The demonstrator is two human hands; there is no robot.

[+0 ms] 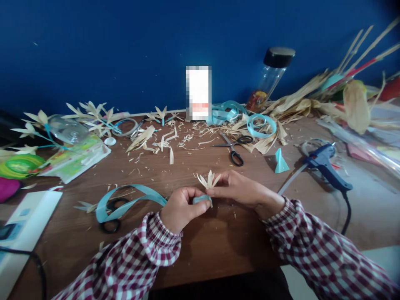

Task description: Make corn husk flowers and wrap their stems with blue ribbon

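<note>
As forearms converge, left grip pinches ribbon, right grip flower.

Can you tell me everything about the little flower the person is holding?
The flower is small and pale cream, with narrow, pointed petals that fan upward and outward. They look thin and dry, perhaps like dried plant husk. It stands roughly upright in front of the person, over the brown table. The right hand pinches it low on its right side, and the left hand holds light blue ribbon close to its base. The fingers hide much of its lower part.
</note>
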